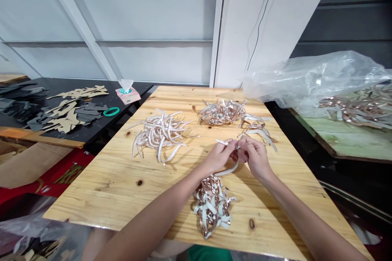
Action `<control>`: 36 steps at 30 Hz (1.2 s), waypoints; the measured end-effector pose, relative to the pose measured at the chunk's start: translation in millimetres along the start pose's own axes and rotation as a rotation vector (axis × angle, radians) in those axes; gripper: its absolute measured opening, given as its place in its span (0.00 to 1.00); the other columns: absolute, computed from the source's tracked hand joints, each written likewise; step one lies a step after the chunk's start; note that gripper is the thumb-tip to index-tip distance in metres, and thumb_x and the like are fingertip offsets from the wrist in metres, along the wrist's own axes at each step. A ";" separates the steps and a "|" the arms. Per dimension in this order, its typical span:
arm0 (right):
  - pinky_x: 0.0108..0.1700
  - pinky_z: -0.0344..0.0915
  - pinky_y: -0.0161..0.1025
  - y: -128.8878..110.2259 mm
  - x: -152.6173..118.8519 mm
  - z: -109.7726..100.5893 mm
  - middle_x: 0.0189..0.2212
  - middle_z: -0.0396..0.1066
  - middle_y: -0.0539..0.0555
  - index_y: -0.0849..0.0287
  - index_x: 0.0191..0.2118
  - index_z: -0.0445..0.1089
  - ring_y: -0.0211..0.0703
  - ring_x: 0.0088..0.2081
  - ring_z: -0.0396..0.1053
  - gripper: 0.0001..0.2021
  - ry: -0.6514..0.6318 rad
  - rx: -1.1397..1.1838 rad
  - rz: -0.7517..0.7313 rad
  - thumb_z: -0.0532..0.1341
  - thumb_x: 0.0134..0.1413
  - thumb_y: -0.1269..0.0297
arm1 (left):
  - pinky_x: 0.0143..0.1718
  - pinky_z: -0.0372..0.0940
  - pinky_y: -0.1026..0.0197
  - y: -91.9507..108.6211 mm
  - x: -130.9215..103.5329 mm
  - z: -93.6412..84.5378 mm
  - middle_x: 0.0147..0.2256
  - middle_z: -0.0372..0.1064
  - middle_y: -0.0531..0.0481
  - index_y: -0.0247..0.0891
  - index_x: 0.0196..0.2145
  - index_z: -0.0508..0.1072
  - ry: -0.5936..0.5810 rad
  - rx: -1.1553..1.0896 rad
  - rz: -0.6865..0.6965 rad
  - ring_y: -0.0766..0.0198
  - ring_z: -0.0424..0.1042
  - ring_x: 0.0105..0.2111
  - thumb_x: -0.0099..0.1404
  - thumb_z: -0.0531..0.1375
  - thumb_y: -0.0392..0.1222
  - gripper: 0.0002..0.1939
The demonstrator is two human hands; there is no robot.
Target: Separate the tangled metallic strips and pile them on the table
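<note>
My left hand [221, 155] and my right hand [251, 153] meet above the wooden table, fingers pinched together on a thin white strip [229, 170]. One end of the strip sticks out past my left fingers, and a curved length hangs below. Just under my wrists lies a heap of shiny copper and white scraps [212, 208]. A pile of curved pale strips [161, 132] is to the left of my hands. Behind them sits a bundle of glossy copper-edged strips [222, 112], with a few loose strips [260, 128] beside my right hand.
The wooden table [107, 187] fills the middle. On a black table at left are beige cut pieces [65, 120], dark grey pieces [18, 102], a green tape ring [111, 111] and a tissue pack [128, 94]. At right, a clear plastic bag [318, 77] partly covers more copper strips [355, 110].
</note>
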State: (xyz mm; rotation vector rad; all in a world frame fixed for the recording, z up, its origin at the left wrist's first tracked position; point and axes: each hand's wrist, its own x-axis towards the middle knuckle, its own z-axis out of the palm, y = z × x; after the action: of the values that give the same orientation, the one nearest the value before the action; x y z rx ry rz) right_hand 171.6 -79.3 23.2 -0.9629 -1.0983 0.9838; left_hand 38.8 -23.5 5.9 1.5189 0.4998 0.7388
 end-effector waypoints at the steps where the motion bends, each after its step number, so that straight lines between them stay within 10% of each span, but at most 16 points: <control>1: 0.21 0.56 0.35 0.2 0.2 0.0 0.13 0.55 0.43 0.55 0.22 0.61 0.35 0.15 0.54 0.15 0.002 0.014 0.005 0.60 0.60 0.63 | 0.40 0.67 0.60 -0.6 0.4 0.0 0.30 0.68 0.50 0.37 0.34 0.67 -0.001 0.012 0.011 0.63 0.70 0.32 0.71 0.49 0.60 0.23; 13: 0.19 0.60 0.33 -15.9 14.4 0.4 0.14 0.47 0.41 0.55 0.20 0.53 0.32 0.16 0.49 0.16 0.257 0.550 0.275 0.60 0.55 0.67 | 0.39 0.71 0.57 -6.0 7.8 6.7 0.33 0.73 0.47 0.38 0.34 0.64 -0.015 -0.292 0.020 0.61 0.75 0.34 0.68 0.56 0.60 0.21; 31: 0.14 0.47 0.30 -9.9 30.3 -38.3 0.14 0.45 0.40 0.56 0.23 0.52 0.29 0.14 0.45 0.13 0.500 0.767 0.224 0.56 0.54 0.73 | 0.42 0.75 0.50 -14.9 11.1 6.5 0.38 0.76 0.46 0.40 0.36 0.61 0.098 -0.410 -0.173 0.53 0.81 0.38 0.64 0.60 0.60 0.21; 36: 0.16 0.53 0.33 -13.7 27.1 -39.8 0.19 0.60 0.46 0.55 0.29 0.61 0.35 0.17 0.56 0.19 0.478 0.605 0.249 0.52 0.61 0.45 | 0.39 0.75 0.52 -7.6 11.2 2.3 0.32 0.73 0.51 0.42 0.36 0.58 0.271 -0.375 -0.040 0.54 0.81 0.37 0.66 0.58 0.61 0.21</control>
State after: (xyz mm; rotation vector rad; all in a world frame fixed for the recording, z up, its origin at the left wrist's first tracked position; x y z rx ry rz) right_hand 216.9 -62.0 35.7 -0.7780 -0.2525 1.1210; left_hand 49.1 -16.5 0.2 1.0635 0.5560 0.9556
